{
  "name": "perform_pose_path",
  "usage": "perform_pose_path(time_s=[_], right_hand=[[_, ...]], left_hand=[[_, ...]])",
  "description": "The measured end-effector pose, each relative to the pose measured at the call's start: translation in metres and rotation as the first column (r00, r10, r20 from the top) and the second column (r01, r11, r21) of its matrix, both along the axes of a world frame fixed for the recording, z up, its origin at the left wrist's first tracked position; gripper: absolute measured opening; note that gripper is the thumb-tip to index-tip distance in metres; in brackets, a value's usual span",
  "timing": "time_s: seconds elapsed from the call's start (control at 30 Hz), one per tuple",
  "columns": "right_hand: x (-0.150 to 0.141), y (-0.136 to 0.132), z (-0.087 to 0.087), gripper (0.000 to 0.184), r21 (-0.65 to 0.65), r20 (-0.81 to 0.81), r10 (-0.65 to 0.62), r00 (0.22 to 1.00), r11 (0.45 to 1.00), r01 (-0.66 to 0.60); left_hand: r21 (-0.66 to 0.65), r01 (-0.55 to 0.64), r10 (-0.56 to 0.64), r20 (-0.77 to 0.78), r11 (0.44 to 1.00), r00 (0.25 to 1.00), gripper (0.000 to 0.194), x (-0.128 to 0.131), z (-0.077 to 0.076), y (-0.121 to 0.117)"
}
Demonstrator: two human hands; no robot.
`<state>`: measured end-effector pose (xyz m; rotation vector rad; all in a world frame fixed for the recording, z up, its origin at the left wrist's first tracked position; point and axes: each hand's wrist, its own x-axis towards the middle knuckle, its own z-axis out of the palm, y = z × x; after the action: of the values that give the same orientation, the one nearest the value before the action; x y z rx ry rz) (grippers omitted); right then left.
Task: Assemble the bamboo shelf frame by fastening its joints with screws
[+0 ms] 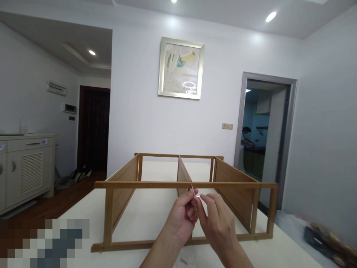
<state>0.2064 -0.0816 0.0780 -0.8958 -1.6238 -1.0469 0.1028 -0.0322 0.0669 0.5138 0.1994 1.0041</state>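
Note:
A brown wooden shelf frame (161, 184) lies on its side on a pale table, with its middle board (184, 169) behind my hands. A small L-shaped hex key (198, 196) meets a screw in the frame's near upper rail, where that middle board joins. My left hand (182, 214) is closed, fingertips pinched at the key's upright part just below the rail. With its fingers also closed, my right hand (219, 219) pinches the short bent end from the right. Both hands touch close together; the lower part of the middle board is mostly hidden behind them.
The pale table (75, 212) carries the frame. At the left stands a white cabinet (28, 167); wrapped items (329, 242) lie at the lower right. A framed picture (181, 69) hangs on the wall. Through the doorway a person (245, 136) is visible in another room.

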Motion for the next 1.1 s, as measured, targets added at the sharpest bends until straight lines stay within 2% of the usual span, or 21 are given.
perform_pose_path(time_s=[0.07,0.23,0.33,0.4,0.47,0.53,0.63,0.7,0.73,0.8,0.83,0.87,0.9,0.93,0.97,1.03,1.07,1.1], right_hand=[[-0.002,0.002,-0.003,0.004,-0.019,-0.023,0.006,1.0,1.0,-0.007],[-0.012,0.003,-0.007,0.026,-0.155,-0.222,0.043,0.974,0.985,-0.078],[-0.02,0.002,-0.005,0.033,-0.296,-0.368,0.058,0.928,0.939,-0.176],[-0.023,0.0,0.0,0.036,-0.377,-0.475,0.062,0.878,0.887,-0.267],[-0.025,0.0,0.006,0.038,-0.434,-0.592,0.073,0.803,0.81,-0.393],[-0.027,0.0,0.012,0.04,-0.448,-0.729,0.083,0.679,0.692,-0.566],[-0.031,0.0,0.018,0.038,-0.316,-0.928,0.043,0.371,0.437,-0.842],[-0.033,-0.002,0.019,0.035,-0.159,-0.987,-0.011,0.162,0.285,-0.945],[-0.033,-0.003,0.019,0.034,-0.096,-0.995,-0.032,0.091,0.227,-0.969],[-0.034,-0.005,0.018,0.036,-0.038,-0.998,-0.05,0.031,0.147,-0.988],[-0.033,-0.006,0.017,0.037,-0.048,-0.998,-0.046,0.042,0.137,-0.989],[-0.032,-0.007,0.016,0.039,-0.088,-0.996,-0.032,0.084,0.157,-0.984],[-0.031,-0.007,0.014,0.04,-0.151,-0.988,-0.01,0.152,0.211,-0.966],[-0.029,-0.008,0.013,0.04,-0.223,-0.971,0.019,0.24,0.298,-0.928],[-0.027,-0.009,0.012,0.039,-0.297,-0.937,0.048,0.346,0.411,-0.862],[-0.022,-0.009,0.008,0.032,-0.389,-0.811,0.085,0.578,0.66,-0.642],[-0.021,-0.009,0.007,0.028,-0.388,-0.725,0.09,0.683,0.766,-0.512],[-0.02,-0.008,0.005,0.025,-0.363,-0.627,0.087,0.774,0.846,-0.39]], left_hand=[[-0.027,-0.015,0.015,-0.009,1.0,1.0,0.025,0.0,0.002,-0.002],[-0.072,-0.069,0.065,-0.05,0.995,0.997,0.023,0.001,0.003,-0.004],[-0.043,-0.079,0.076,-0.052,0.996,0.996,0.027,0.002,-0.001,-0.002],[0.003,-0.074,0.074,-0.06,0.997,0.996,0.03,0.002,-0.002,-0.002],[0.05,-0.067,0.07,-0.067,0.996,0.995,0.031,0.001,-0.002,-0.001],[0.077,-0.07,0.076,-0.078,0.995,0.994,0.032,0.001,-0.001,-0.001],[0.079,-0.099,0.107,-0.105,0.992,0.989,0.036,0.002,0.0,0.0],[0.067,-0.116,0.124,-0.125,0.991,0.984,0.03,0.001,0.0,0.001],[0.061,-0.122,0.129,-0.136,0.991,0.982,0.026,0.001,0.0,0.001],[0.051,-0.118,0.125,-0.162,0.992,0.979,0.026,0.0,0.001,0.0],[0.047,-0.115,0.121,-0.17,0.992,0.978,0.027,0.0,0.002,0.0],[0.042,-0.114,0.119,-0.169,0.993,0.978,0.028,-0.001,0.002,0.0],[0.038,-0.111,0.116,-0.158,0.993,0.981,0.028,-0.001,0.003,-0.001],[0.037,-0.102,0.107,-0.139,0.994,0.985,0.028,-0.002,0.004,-0.001],[0.039,-0.092,0.096,-0.117,0.995,0.988,0.028,-0.002,0.004,-0.001],[0.045,-0.074,0.078,-0.084,0.996,0.993,0.028,-0.002,0.004,-0.001],[0.046,-0.071,0.075,-0.08,0.996,0.994,0.028,-0.002,0.004,0.0],[0.042,-0.074,0.077,-0.08,0.996,0.994,0.027,-0.002,0.003,0.0]])
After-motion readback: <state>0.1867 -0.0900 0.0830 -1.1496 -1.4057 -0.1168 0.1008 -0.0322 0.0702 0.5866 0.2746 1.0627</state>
